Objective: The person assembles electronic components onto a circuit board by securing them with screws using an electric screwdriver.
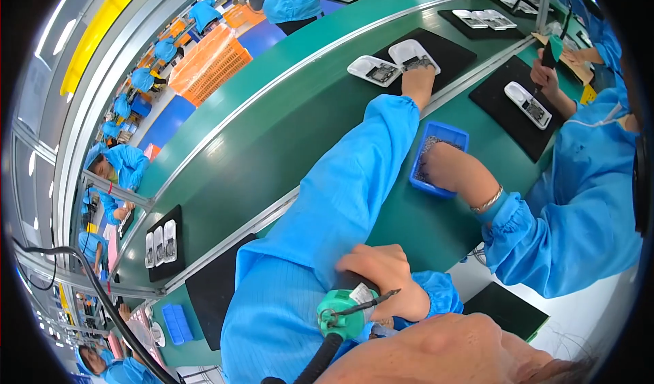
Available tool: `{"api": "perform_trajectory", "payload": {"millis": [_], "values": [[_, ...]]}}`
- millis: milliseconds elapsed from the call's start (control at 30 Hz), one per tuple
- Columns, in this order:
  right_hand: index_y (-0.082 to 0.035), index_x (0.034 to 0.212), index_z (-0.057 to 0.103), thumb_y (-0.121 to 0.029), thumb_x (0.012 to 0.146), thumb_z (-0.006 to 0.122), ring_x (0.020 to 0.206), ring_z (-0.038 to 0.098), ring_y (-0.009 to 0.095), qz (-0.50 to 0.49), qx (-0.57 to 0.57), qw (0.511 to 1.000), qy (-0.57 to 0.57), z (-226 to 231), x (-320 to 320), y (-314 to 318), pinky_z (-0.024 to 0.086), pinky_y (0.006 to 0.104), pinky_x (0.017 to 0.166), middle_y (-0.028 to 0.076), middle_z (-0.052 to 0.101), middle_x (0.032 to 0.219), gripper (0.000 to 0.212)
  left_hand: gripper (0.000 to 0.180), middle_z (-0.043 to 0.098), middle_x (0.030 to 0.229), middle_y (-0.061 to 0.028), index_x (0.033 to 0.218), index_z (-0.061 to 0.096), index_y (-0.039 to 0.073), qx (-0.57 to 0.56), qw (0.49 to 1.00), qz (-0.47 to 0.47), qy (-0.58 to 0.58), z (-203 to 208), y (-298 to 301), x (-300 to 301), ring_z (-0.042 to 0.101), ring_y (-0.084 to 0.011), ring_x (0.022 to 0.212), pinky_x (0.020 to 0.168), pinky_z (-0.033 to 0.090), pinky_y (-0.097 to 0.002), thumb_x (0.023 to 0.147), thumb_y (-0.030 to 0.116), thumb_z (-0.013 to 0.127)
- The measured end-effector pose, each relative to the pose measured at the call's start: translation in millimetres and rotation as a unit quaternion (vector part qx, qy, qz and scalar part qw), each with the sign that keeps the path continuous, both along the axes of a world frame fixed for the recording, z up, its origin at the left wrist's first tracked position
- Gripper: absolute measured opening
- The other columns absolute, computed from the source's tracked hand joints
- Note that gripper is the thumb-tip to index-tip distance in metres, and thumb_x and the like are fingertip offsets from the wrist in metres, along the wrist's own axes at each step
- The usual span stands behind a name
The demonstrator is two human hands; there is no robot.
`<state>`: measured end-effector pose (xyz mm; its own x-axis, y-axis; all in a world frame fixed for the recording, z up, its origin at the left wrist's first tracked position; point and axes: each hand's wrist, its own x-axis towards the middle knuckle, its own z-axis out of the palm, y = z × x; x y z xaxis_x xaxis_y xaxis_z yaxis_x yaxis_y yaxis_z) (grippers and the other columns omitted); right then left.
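My left arm reaches forward over the green belt. At its end my left hand (pixel 418 84) closes on the near end of a white plastic housing (pixel 407 49) with dark parts inside; its fingertips are partly hidden. A second white housing (pixel 371 69) lies beside it on the left, touching or nearly so. Close to my body, my right hand (pixel 380 269) is wrapped round a green and black electric screwdriver (pixel 346 312), its bit pointing right.
On my right a co-worker dips one hand into a blue tray (pixel 444 126) of small screws and holds another green screwdriver (pixel 552 50) over a white housing (pixel 528 104). Black mats (pixel 446 47) bear more housings. A metal rail (pixel 272 208) edges the belt.
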<state>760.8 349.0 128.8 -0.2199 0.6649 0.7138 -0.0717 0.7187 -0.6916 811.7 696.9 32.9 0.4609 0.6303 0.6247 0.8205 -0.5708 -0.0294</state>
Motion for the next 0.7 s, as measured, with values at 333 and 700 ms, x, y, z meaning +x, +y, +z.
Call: {"api": "perform_trajectory", "payload": {"millis": [333, 700], "values": [[-0.004, 0.094, 0.060, -0.022, 0.062, 0.077, 0.048, 0.050, 0.023, 0.035, 0.012, 0.999, 0.023, 2, -24, -2, 0.038, 0.0321, 0.043, 0.007, 0.049, 0.067, 0.041, 0.048, 0.066, 0.090, -0.0235, 0.123, 0.054, -0.001, -0.159, 0.957, -0.125, -0.208, -8, 28, -37, 0.062, -0.0412, 0.087, 0.081, 0.049, -0.0468, 0.077, 0.011, 0.061], [-0.004, 0.092, 0.060, -0.025, 0.062, 0.079, 0.052, 0.056, 0.022, -0.014, -0.007, 1.000, -0.018, -8, -9, -19, 0.042, 0.0317, 0.045, 0.007, 0.054, 0.069, 0.041, 0.045, 0.053, 0.105, -0.0133, 0.106, 0.055, 0.003, -0.052, 0.984, 0.151, -0.084, -13, -17, -80, 0.057, -0.0311, 0.097, 0.075, 0.050, -0.0419, 0.072, 0.025, 0.076]]}}
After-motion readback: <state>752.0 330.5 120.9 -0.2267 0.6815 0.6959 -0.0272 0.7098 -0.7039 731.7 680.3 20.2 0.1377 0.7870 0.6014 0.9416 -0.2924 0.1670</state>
